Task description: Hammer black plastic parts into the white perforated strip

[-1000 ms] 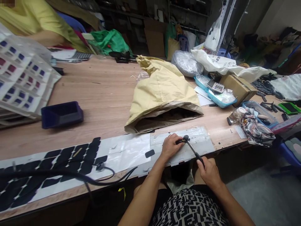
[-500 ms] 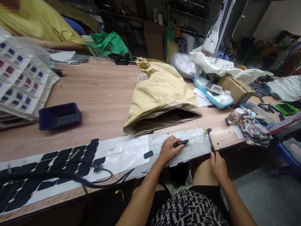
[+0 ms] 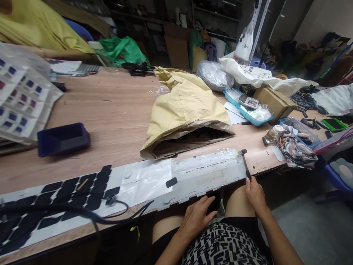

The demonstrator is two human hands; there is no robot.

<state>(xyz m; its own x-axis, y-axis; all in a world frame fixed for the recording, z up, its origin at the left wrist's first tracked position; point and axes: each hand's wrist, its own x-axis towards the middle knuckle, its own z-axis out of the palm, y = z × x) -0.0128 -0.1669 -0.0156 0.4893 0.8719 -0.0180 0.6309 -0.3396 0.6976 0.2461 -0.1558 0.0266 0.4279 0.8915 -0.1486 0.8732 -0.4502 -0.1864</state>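
Observation:
My right hand (image 3: pixel 255 193) is wrapped around the dark handle of a small hammer (image 3: pixel 245 163), whose head rests at the right end of the grey-white board (image 3: pixel 209 180) along the table edge. My left hand (image 3: pixel 198 213) is over my lap, just below the table's front edge. Its thumb stands apart from the fingers and I see nothing held in it. Part of a pale bag (image 3: pixel 220 212) shows beside it, above a dark gap. On the board's left part lies a white sheet (image 3: pixel 149 180) with a black rounded patch (image 3: pixel 171 182) at its edge.
A yellow sack (image 3: pixel 187 106) lies open-mouthed beyond the board. Black patches (image 3: pixel 68 193) and a cable (image 3: pixel 82 211) lie to the left, near a dark blue tray (image 3: pixel 63 140). Blue baskets (image 3: pixel 300 129) and a box (image 3: pixel 273 103) stand right. A person in yellow (image 3: pixel 49 29) sits opposite.
My left hand has moved from the board down to my lap, and the black piece it held is out of sight. The right hand still holds the hammer in nearly the same place.

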